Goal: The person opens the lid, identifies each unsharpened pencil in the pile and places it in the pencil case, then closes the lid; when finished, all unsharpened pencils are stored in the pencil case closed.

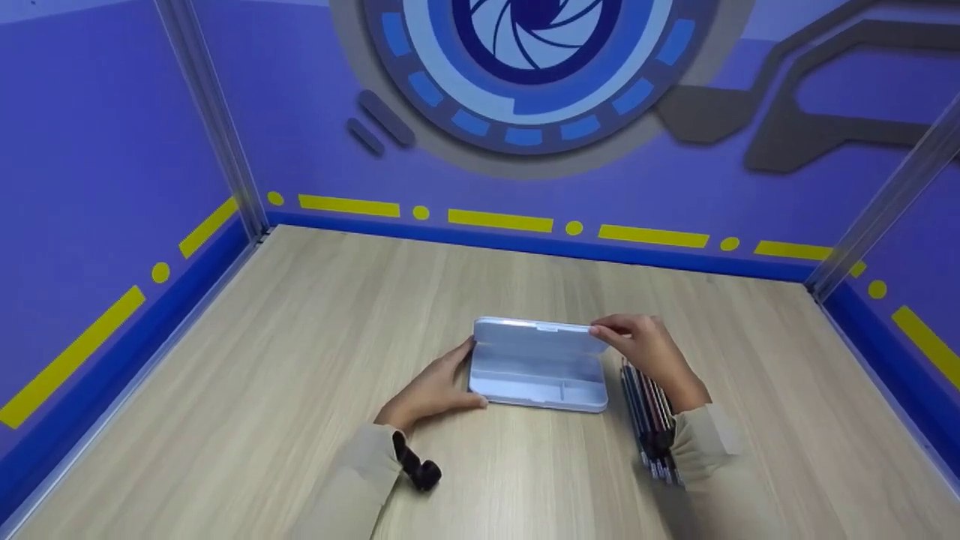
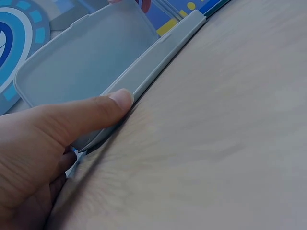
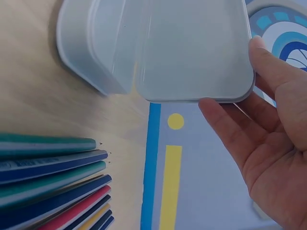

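A pale blue-grey pencil case (image 1: 517, 388) lies on the table with its lid (image 1: 525, 337) raised. Its inside shows a divider and no contents. My left hand (image 1: 435, 386) grips the case's left end, the thumb (image 2: 103, 112) on the front edge and the other fingers behind. At the lid's upper right corner, my right hand (image 1: 649, 352) pinches the lid; in the right wrist view its thumb and fingers (image 3: 230, 127) hold that corner. A bundle of colored pencils (image 1: 645, 412) lies beside the case, partly under my right forearm.
The wooden table (image 1: 337, 315) is bounded by blue-purple panels (image 1: 315, 135) at the back and both sides. Metal posts (image 1: 225, 127) stand at the back corners. A dark strap end (image 1: 420, 469) hangs from the left wrist.
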The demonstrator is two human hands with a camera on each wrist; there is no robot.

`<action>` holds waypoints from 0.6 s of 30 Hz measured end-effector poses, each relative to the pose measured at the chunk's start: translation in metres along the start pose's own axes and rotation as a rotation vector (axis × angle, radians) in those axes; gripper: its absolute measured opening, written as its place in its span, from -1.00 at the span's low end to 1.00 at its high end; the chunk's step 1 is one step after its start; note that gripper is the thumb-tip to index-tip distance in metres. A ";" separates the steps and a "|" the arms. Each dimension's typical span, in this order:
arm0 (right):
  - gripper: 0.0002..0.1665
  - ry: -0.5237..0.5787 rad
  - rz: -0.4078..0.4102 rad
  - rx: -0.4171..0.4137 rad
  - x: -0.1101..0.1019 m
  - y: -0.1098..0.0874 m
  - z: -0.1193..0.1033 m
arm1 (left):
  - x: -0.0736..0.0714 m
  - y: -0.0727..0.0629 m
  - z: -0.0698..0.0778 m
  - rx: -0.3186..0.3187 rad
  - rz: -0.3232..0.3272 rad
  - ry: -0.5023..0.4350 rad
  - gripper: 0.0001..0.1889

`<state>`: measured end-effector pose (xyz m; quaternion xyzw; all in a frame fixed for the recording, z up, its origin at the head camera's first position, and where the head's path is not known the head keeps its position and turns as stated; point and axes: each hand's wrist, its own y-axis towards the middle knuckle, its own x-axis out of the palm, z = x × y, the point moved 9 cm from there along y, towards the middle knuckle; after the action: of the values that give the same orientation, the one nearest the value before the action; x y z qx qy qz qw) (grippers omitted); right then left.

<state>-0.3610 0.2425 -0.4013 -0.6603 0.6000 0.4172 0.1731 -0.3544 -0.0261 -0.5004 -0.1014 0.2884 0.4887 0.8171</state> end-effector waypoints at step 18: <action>-0.56 0.099 0.101 0.096 -0.005 0.005 0.013 | 0.000 0.002 0.002 0.001 -0.005 0.048 0.17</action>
<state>-0.3702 0.2536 -0.4035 -0.6399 0.6597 0.3631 0.1534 -0.3555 -0.0242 -0.4985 -0.1135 0.3080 0.4840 0.8111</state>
